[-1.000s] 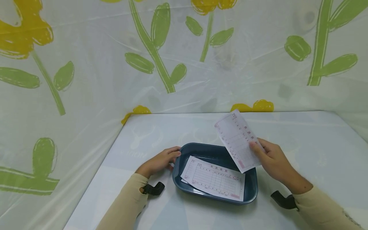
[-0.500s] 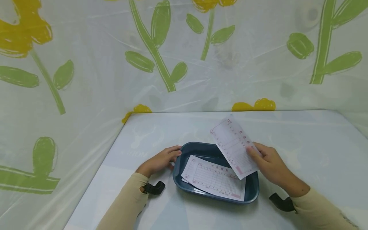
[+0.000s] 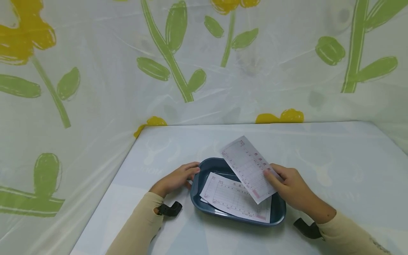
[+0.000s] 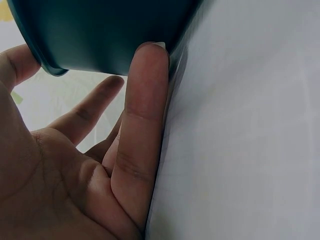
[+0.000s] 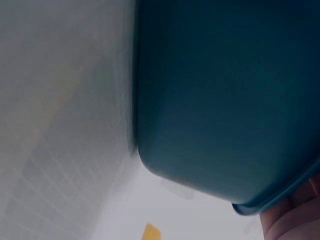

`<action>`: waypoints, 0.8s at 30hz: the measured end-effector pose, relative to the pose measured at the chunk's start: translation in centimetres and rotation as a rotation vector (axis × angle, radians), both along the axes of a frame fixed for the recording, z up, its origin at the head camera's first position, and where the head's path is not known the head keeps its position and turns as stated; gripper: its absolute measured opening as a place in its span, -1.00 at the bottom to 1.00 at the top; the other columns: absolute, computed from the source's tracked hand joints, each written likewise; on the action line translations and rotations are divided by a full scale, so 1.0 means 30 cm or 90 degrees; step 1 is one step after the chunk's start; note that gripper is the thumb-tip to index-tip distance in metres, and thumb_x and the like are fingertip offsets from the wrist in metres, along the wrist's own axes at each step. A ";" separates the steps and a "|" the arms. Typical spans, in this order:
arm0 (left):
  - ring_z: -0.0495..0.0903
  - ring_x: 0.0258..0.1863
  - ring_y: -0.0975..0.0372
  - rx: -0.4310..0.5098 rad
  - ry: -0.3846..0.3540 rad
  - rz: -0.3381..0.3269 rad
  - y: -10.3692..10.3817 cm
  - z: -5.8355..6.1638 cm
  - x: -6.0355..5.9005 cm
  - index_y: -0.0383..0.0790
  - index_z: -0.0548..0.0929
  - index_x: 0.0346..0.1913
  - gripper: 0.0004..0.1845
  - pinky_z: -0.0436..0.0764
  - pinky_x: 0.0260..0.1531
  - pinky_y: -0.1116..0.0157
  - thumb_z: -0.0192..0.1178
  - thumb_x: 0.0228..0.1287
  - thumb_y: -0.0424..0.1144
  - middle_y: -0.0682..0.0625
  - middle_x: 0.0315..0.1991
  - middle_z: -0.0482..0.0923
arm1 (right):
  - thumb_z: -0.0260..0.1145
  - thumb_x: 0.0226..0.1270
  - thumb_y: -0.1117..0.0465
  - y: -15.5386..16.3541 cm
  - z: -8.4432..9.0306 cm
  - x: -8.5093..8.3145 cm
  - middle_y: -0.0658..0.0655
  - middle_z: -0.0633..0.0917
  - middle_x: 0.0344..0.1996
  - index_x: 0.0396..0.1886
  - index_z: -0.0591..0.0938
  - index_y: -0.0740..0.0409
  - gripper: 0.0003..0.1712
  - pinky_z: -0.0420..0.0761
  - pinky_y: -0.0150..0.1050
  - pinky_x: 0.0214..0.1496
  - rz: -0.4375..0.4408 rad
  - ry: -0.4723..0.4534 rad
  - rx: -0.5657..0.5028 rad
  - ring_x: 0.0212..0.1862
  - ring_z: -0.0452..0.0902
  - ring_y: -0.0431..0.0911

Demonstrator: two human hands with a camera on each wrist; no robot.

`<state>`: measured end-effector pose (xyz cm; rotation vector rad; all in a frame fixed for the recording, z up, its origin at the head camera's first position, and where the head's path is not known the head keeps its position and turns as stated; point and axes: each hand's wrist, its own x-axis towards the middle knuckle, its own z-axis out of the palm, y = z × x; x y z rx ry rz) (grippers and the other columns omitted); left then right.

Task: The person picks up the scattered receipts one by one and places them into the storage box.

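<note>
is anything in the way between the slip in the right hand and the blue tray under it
Nothing visible blocks it. The right hand holds the slip tilted over the blue tray; only another printed slip lies inside. The left hand rests against the tray's left outer wall.

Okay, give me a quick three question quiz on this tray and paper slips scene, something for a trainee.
1. True or false: the right hand holds a paper slip over the blue tray.
2. What does the left hand touch?
A. the slip lying in the tray
B. the tray's left rim
C. the flowered sheet behind the table
3. Fill in: a second slip lies ___ the tray.

Key
1. True; thumb and fingers pinch the slip's right edge.
2. B; the left wrist view shows fingers against the tray's outer wall.
3. In; its lower right corner reaches over the near rim.
</note>
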<state>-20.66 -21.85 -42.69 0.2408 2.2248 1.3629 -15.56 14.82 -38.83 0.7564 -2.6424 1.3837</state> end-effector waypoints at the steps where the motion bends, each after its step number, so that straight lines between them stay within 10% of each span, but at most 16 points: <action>1: 0.62 -0.13 0.19 -0.001 0.002 -0.002 0.000 0.000 -0.001 -0.15 0.31 0.48 -0.42 0.66 -0.14 0.22 -0.12 0.55 0.07 -0.09 0.04 0.64 | 0.17 0.51 0.24 -0.002 -0.002 0.001 0.07 0.73 -0.30 0.01 0.64 0.29 -0.76 0.56 -0.38 -0.46 0.005 0.005 -0.001 -0.42 0.54 -0.30; 12: 0.62 -0.12 0.19 0.003 -0.007 0.003 0.000 -0.006 -0.002 -0.16 0.31 0.48 -0.41 0.65 -0.15 0.22 -0.11 0.54 0.07 -0.10 0.08 0.62 | 0.22 0.44 0.33 -0.015 -0.038 -0.001 -0.17 0.42 -0.60 -0.32 0.55 0.09 -0.90 0.32 -0.45 -0.63 0.052 0.047 0.022 -0.55 0.38 -0.39; 24: 0.63 -0.13 0.21 0.011 -0.001 -0.003 -0.003 -0.005 -0.007 -0.19 0.30 0.48 -0.41 0.65 -0.17 0.23 -0.11 0.55 0.05 -0.11 0.02 0.65 | 0.23 0.33 0.40 -0.024 -0.038 0.003 -0.11 0.58 -0.50 -0.25 0.63 0.09 -0.86 0.30 -0.47 -0.67 0.060 0.056 0.096 -0.60 0.35 -0.44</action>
